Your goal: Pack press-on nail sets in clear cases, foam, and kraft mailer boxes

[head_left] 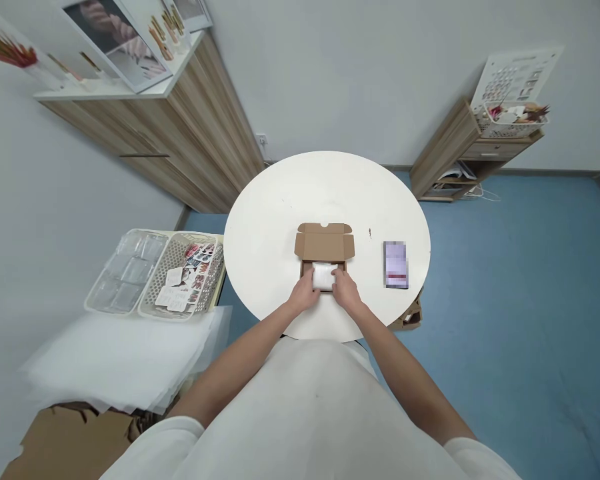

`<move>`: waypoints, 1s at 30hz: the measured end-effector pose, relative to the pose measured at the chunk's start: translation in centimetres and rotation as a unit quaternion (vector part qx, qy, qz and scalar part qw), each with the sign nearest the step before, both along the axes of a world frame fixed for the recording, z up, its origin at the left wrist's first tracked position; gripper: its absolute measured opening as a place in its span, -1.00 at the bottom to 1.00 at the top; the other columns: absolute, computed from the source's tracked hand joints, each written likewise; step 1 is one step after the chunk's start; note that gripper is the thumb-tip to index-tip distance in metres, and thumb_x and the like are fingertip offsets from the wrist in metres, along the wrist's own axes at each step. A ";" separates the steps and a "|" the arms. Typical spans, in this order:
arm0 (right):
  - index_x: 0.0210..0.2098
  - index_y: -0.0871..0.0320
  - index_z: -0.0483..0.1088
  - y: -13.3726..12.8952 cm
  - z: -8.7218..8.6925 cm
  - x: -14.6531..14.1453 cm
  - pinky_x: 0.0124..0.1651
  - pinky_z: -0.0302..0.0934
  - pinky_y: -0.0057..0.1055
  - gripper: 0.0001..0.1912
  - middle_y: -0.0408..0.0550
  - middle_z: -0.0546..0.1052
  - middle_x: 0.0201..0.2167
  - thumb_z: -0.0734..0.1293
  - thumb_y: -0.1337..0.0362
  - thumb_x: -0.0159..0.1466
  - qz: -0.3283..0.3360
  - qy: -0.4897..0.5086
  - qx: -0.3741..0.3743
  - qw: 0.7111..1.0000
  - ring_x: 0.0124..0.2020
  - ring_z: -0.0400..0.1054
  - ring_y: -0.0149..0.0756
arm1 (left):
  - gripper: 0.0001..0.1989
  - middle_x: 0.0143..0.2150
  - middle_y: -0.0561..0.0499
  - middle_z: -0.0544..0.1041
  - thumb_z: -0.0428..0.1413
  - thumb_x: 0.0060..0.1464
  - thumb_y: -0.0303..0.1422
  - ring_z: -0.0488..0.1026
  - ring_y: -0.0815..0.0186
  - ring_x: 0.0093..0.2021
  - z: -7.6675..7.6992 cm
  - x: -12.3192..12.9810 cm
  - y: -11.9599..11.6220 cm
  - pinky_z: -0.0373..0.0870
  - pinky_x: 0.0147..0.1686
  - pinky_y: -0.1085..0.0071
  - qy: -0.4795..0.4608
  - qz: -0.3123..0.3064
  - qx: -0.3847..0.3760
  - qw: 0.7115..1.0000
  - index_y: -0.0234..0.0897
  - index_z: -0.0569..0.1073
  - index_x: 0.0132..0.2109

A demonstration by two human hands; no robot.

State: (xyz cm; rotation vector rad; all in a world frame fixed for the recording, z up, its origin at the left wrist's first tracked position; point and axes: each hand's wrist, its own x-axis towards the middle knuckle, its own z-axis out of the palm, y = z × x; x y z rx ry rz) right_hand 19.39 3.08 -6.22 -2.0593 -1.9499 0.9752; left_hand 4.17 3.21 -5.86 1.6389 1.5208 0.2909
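The left hand [304, 292] and the right hand [346, 291] meet at a white packet [325, 276] inside an open cardboard box [325, 245], near the middle of the frame. The left fingers close on the packet's left end and the right fingers on its right end, so the 2 hands hold it between them. Some fingertips are hidden by the box and packet. The box's lid lies back toward the top of the frame, and the box rests on a white oval table [265, 220].

Right of the box, a purple rectangular item [395, 265] with a red band lies on the table; it is pixelated, so any writing on it cannot be read. A tiny dark object [370, 233] between them is too small to identify.

At the left of the frame, 1 white basket [148, 308] holds printed cards and the other basket [94, 303] holds clear packets. The cards' print is too small to read. At the upper right, a poster [517, 75] carries rows of small pictures and illegible text, its lower part hidden by a filled basket [513, 127]. The picture frame [117, 40] at the upper left is cut off by the top edge.
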 end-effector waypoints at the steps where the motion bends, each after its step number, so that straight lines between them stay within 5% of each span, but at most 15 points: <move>1: -0.06 0.16 0.17 0.0 -0.1 0.0 -0.24 0.10 -0.42 -0.58 0.03 0.33 -0.17 0.14 0.52 0.08 0.016 -0.012 -0.009 1.000 -0.21 0.28 -0.28 | -0.40 0.04 -0.17 0.31 0.00 -0.10 -0.49 0.28 0.17 0.01 0.0 0.1 -0.1 0.24 -0.06 0.27 0.030 -0.014 -0.001 0.999 -0.32 0.08 0.15; 5: -0.11 0.18 0.24 0.0 -0.3 -0.1 -0.24 0.07 -0.43 -0.57 0.06 0.32 -0.16 0.13 0.60 0.05 0.066 -0.032 -0.024 0.997 -0.21 0.27 -0.27 | -0.51 0.07 -0.20 0.23 -0.02 -0.15 -0.55 0.18 0.13 0.08 -0.3 0.4 -0.7 0.16 0.00 0.27 0.102 -0.076 0.028 0.991 -0.35 0.24 0.02; 10: -0.25 0.22 0.30 -0.2 -0.5 -0.1 -0.28 0.06 -0.41 -0.67 0.11 0.28 -0.18 0.12 0.61 0.04 0.096 -0.040 -0.020 0.994 -0.21 0.23 -0.22 | -0.64 -0.14 -0.18 0.30 -0.04 -0.20 -0.60 0.24 0.08 -0.06 -0.3 0.7 -1.0 0.24 -0.13 0.22 0.131 -0.104 0.080 0.983 -0.29 0.36 -0.17; 22: -0.16 0.23 0.30 -0.2 0.3 0.7 -0.26 0.10 -0.41 -0.74 0.07 0.33 -0.28 0.15 0.44 0.15 0.131 -0.008 -0.009 0.991 -0.30 0.25 -0.28 | -0.61 -0.17 -0.14 0.31 -0.03 -0.11 -0.52 0.28 0.14 -0.11 -0.1 0.4 -1.3 0.26 -0.16 0.24 0.086 -0.067 0.101 0.989 -0.29 0.32 -0.06; 26: -0.16 0.18 0.34 0.1 0.6 2.6 -0.18 0.14 -0.40 -0.72 -0.03 0.38 -0.31 0.14 0.34 0.16 0.048 0.135 0.047 0.989 -0.30 0.27 -0.34 | -0.70 -0.18 -0.13 0.36 -0.01 -0.03 -0.38 0.32 0.17 -0.14 0.4 -1.0 -0.2 0.28 -0.15 0.27 0.042 -0.022 0.131 0.990 -0.30 0.36 -0.10; 30: -0.21 0.15 0.36 1.9 0.4 5.7 -0.29 0.20 -0.38 -0.70 -0.11 0.41 -0.41 0.20 0.16 0.12 -0.130 0.253 0.031 0.958 -0.46 0.25 -0.38 | -0.67 -0.13 -0.13 0.39 -0.01 -0.01 -0.24 0.37 0.20 -0.19 0.8 -3.1 2.4 0.28 -0.18 0.29 -0.008 0.118 0.108 0.987 -0.28 0.36 -0.09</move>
